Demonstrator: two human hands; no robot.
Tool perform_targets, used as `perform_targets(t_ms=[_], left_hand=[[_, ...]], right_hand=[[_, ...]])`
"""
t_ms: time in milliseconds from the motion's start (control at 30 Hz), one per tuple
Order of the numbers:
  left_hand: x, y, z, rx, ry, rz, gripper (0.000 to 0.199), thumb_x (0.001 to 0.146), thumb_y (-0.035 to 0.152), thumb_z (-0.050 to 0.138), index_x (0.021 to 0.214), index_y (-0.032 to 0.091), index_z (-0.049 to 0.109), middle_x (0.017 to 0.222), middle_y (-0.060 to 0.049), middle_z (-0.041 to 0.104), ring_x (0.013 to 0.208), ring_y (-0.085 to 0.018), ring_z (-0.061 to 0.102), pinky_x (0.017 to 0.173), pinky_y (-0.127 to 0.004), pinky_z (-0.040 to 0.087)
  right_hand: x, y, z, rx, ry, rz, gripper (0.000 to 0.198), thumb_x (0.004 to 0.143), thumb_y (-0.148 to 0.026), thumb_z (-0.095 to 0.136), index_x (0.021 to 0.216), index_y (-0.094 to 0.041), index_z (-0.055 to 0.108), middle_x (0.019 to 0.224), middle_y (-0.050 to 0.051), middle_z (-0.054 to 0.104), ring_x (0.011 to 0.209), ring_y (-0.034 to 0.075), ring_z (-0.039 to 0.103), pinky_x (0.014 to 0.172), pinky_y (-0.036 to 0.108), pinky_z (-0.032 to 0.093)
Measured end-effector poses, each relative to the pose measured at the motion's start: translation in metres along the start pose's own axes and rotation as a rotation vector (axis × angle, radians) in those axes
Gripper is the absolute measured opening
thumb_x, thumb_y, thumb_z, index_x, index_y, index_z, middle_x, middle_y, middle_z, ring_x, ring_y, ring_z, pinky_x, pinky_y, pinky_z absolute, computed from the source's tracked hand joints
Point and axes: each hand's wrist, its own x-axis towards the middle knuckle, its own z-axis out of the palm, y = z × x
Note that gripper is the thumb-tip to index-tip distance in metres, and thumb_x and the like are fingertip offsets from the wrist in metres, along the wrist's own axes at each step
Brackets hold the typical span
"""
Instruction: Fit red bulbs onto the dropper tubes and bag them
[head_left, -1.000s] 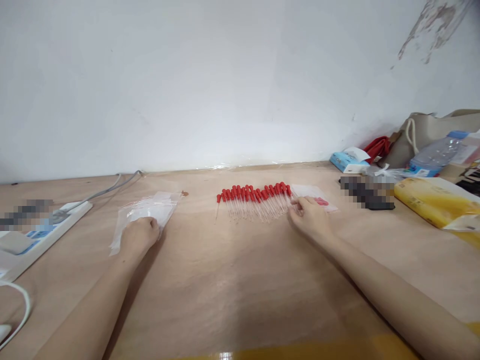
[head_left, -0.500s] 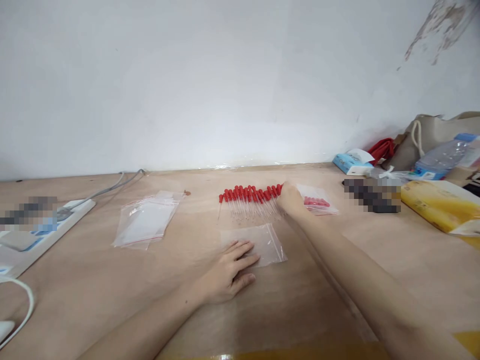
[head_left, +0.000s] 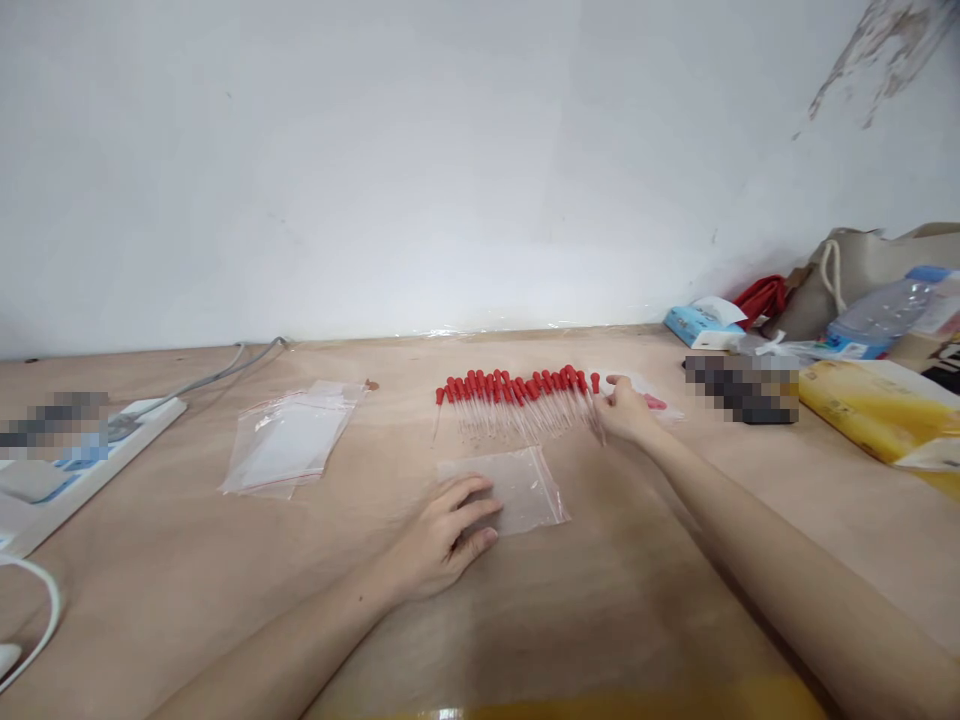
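Observation:
A row of glass droppers with red rubber bulbs (head_left: 517, 390) lies on the table, bulbs pointing away from me and thin clear stems towards me. At the right end of the row is my right hand (head_left: 628, 412), its index finger and thumb apart, close beside the last dropper (head_left: 595, 384). Whether the thumb touches that stem I cannot tell. My left hand (head_left: 450, 530) rests with spread, slightly bent fingers on the left part of a clear zip bag (head_left: 529, 495). Partly behind my right hand lies another clear bag (head_left: 664, 392) with pinkish-red pieces inside.
Several clear zip bags (head_left: 292, 440) are stacked on the left. Farther left is a white power strip (head_left: 97, 475) with a grey cable. On the right are a dark pixelated object (head_left: 742, 390), a yellow packet (head_left: 877, 410), a blue tissue pack (head_left: 701, 326) and a plastic bottle (head_left: 885, 310).
My right hand has moved right, away from the bulbs, and its fingers have parted. More droppers show at the row's right end. My left hand has shifted slightly left on the bag.

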Motion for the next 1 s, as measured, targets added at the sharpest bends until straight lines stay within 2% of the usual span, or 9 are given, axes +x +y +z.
perform_targets(t_ms=[100,200,267,367,533,667,800,900,1000], left_hand=[[0.0,-0.001,0.0,0.015,0.035,-0.006,0.032,0.087,0.03,0.042,0.117,0.023,0.052,0.124,-0.008,0.047,0.115,-0.021,0.043,0.097,-0.041,0.037],[0.0,-0.004,-0.001,0.049,0.079,-0.018,0.031,0.087,0.029,0.043,0.114,0.022,0.054,0.121,-0.008,0.049,0.114,-0.022,0.043,0.097,-0.042,0.036],[0.0,-0.007,-0.002,0.067,0.086,-0.024,0.031,0.086,0.029,0.044,0.115,0.022,0.054,0.121,-0.009,0.05,0.115,-0.022,0.043,0.098,-0.043,0.036],[0.0,-0.011,-0.004,0.08,0.068,-0.025,0.034,0.085,0.03,0.046,0.117,0.023,0.052,0.123,-0.009,0.05,0.114,-0.023,0.045,0.097,-0.043,0.037],[-0.001,-0.014,-0.004,0.099,0.04,-0.031,0.037,0.084,0.033,0.048,0.119,0.023,0.05,0.123,-0.009,0.051,0.114,-0.023,0.046,0.098,-0.045,0.035],[-0.001,-0.013,-0.003,0.093,0.048,-0.031,0.037,0.084,0.033,0.048,0.12,0.023,0.05,0.123,-0.008,0.051,0.114,-0.022,0.046,0.099,-0.044,0.034],[0.0,-0.011,-0.004,0.085,0.049,-0.05,0.04,0.083,0.034,0.049,0.122,0.022,0.047,0.123,-0.008,0.051,0.114,-0.021,0.046,0.099,-0.043,0.034],[0.0,-0.011,-0.005,0.073,0.051,-0.055,0.044,0.083,0.034,0.049,0.125,0.022,0.043,0.124,-0.008,0.05,0.115,-0.021,0.046,0.099,-0.043,0.034],[0.0,-0.01,-0.006,0.062,0.045,-0.046,0.047,0.083,0.036,0.05,0.127,0.023,0.041,0.125,-0.008,0.051,0.116,-0.022,0.045,0.1,-0.044,0.032]], right_hand=[[-0.018,0.002,-0.005,0.269,-0.042,-0.043,0.039,0.073,-0.023,0.044,0.11,-0.011,0.043,0.057,-0.002,0.05,0.047,0.013,0.049,0.048,0.025,0.039],[-0.042,-0.006,0.0,0.592,-0.207,-0.114,0.025,0.075,-0.026,0.04,0.098,-0.017,0.046,0.047,-0.008,0.038,0.039,0.01,0.041,0.041,0.023,0.035],[-0.056,-0.011,0.008,0.778,-0.279,-0.11,0.023,0.075,-0.029,0.04,0.095,-0.019,0.043,0.045,-0.01,0.034,0.038,0.009,0.04,0.041,0.022,0.035],[-0.069,-0.013,0.022,0.942,-0.243,-0.085,0.024,0.074,-0.032,0.044,0.094,-0.021,0.034,0.048,-0.012,0.037,0.04,0.008,0.041,0.043,0.022,0.038],[-0.078,-0.012,0.032,1.013,-0.137,-0.108,0.043,0.073,-0.031,0.053,0.101,-0.024,0.022,0.063,-0.011,0.046,0.044,0.008,0.05,0.048,0.025,0.046],[-0.088,-0.022,0.031,1.053,-0.151,-0.078,0.059,0.072,-0.03,0.057,0.113,-0.026,0.016,0.069,-0.008,0.05,0.051,0.011,0.057,0.056,0.029,0.05],[-0.093,-0.024,0.028,1.069,-0.284,-0.038,0.048,0.068,-0.034,0.063,0.103,-0.024,0.031,0.069,-0.006,0.053,0.061,0.012,0.06,0.067,0.032,0.051],[-0.089,-0.014,0.023,0.948,-0.457,-0.102,0.033,0.064,-0.034,0.067,0.085,-0.019,0.046,0.072,-0.002,0.057,0.065,0.011,0.059,0.067,0.029,0.049],[-0.084,-0.003,0.017,0.854,-0.569,-0.185,0.029,0.058,-0.03,0.073,0.073,-0.017,0.052,0.074,0.0,0.06,0.066,0.011,0.057,0.064,0.027,0.048]])
